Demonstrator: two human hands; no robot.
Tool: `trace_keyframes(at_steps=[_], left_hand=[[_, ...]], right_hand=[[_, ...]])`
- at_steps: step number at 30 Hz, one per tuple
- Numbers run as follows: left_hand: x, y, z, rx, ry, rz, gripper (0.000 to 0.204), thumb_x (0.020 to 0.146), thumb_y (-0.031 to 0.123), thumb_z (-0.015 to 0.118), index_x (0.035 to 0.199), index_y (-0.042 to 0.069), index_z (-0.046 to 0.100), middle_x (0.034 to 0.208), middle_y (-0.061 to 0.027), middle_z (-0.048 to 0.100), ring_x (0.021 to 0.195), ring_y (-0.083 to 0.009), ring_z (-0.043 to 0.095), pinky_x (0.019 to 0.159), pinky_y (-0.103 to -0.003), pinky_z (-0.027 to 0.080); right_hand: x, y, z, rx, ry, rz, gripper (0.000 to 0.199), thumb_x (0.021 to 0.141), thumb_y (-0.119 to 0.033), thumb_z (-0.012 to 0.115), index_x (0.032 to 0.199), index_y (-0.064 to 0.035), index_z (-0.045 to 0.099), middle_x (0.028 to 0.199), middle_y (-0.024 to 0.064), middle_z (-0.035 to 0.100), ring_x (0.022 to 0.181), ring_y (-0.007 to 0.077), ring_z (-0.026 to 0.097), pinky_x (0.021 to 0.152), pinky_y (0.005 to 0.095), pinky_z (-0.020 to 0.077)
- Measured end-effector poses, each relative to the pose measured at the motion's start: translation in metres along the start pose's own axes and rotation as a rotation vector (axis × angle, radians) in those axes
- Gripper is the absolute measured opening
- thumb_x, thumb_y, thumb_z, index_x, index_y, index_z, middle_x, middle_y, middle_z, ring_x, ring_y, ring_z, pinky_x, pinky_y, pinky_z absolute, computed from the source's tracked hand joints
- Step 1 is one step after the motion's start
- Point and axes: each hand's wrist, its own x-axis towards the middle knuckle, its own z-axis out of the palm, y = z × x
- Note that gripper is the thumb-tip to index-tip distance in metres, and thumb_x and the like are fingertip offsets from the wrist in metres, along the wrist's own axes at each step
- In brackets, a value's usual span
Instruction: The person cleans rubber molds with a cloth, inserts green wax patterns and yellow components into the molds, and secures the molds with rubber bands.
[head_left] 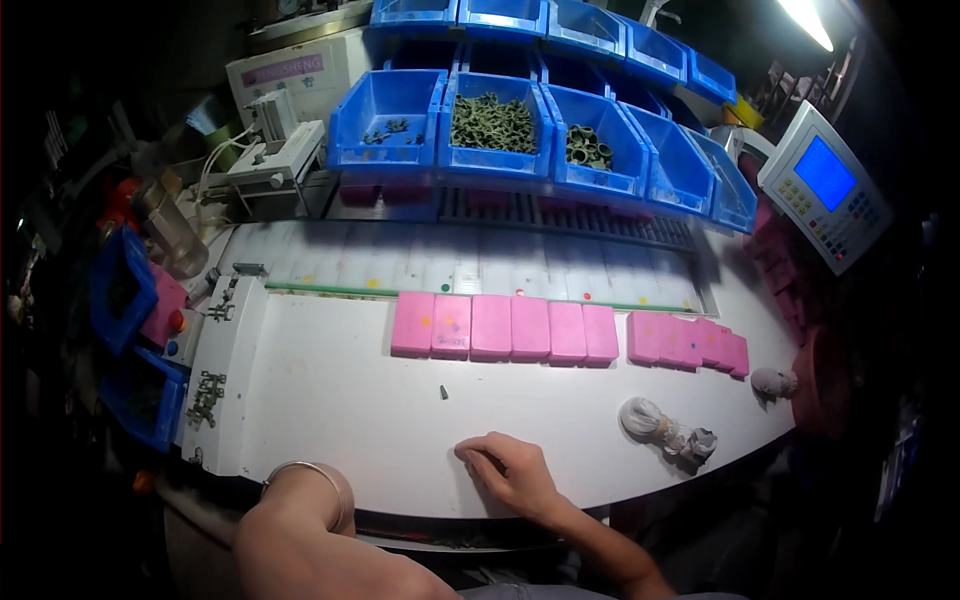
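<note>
Front row, from left: first bin (383, 153), few green bits (393, 129); second bin (493, 163), heaped green parts (492, 122); third bin (600, 181), green rings (588, 148). Small part (444, 393) on table (330, 385), beyond right hand (512, 477): fingers curled together, grip cannot be told. Left hand hidden; fingers cannot be told.

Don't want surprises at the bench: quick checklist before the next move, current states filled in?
1. Right hand clear of the small dark piece: ok, a visible gap between them.
2. Right hand empty: cannot tell, curled fingers hide its inner side.
3. Left hand visible: not ok, only the left forearm with its bangle shows.
4. Small dark piece lying free: ok, alone on bare white worktop.
5. Longer row of pink blocks unobstructed: ok, side by side beyond the piece.
6. Display screen on: ok, lit blue.
</note>
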Motion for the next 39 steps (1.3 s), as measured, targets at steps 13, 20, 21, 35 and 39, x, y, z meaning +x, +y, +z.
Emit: trace_keyframes(at_steps=[13, 20, 21, 35, 39], left_hand=[[-0.041, 0.007, -0.027, -0.381, -0.407, -0.026, 0.008, 0.078, -0.001, 0.051, 0.071, -0.003, 0.052, 0.069, -0.0128, 0.053, 0.055, -0.0240, 0.054, 0.051, -0.036, 0.047], [-0.009, 0.000, 0.004, -0.180, 0.037, 0.099, 0.009, 0.071, -0.001, 0.057, 0.065, 0.001, 0.051, 0.050, 0.0015, 0.036, 0.039, -0.0085, 0.038, 0.035, -0.021, 0.028], [-0.010, 0.001, 0.007, -0.211, 0.058, 0.085, 0.009, 0.071, -0.001, 0.056, 0.064, 0.001, 0.051, 0.050, 0.0011, 0.037, 0.039, -0.0084, 0.038, 0.035, -0.021, 0.028], [-0.001, -0.009, 0.002, -0.268, -0.098, 0.182, 0.012, 0.070, -0.001, 0.056, 0.061, 0.001, 0.048, 0.051, -0.0004, 0.038, 0.040, -0.0088, 0.038, 0.035, -0.021, 0.028], [-0.004, -0.005, 0.008, -0.258, -0.042, 0.145, 0.012, 0.069, -0.001, 0.056, 0.061, 0.002, 0.047, 0.051, -0.0007, 0.038, 0.040, -0.0089, 0.038, 0.034, -0.021, 0.028]], right_hand=[[0.001, -0.006, 0.005, 0.033, 0.011, 0.016, 0.011, 0.086, 0.001, 0.055, 0.094, 0.0021, 0.063, 0.071, 0.0081, 0.061, 0.059, 0.0109, 0.057, 0.055, 0.0226, 0.0463], [0.001, -0.003, 0.004, -0.007, 0.045, -0.001, 0.011, 0.085, 0.001, 0.056, 0.094, 0.0020, 0.063, 0.072, 0.0085, 0.062, 0.060, 0.0112, 0.058, 0.055, 0.0230, 0.0468], [0.000, -0.002, 0.005, 0.003, 0.048, -0.007, 0.011, 0.085, 0.001, 0.056, 0.094, 0.0020, 0.063, 0.073, 0.0086, 0.062, 0.060, 0.0114, 0.059, 0.056, 0.0232, 0.0470], [-0.002, 0.001, 0.005, 0.015, 0.084, -0.007, 0.011, 0.085, 0.002, 0.055, 0.093, 0.0024, 0.062, 0.070, 0.0084, 0.061, 0.059, 0.0109, 0.057, 0.055, 0.0228, 0.0464], [-0.002, -0.002, 0.003, 0.012, 0.086, 0.000, 0.010, 0.086, 0.001, 0.055, 0.093, 0.0023, 0.062, 0.070, 0.0079, 0.061, 0.058, 0.0106, 0.057, 0.054, 0.0227, 0.0461]])
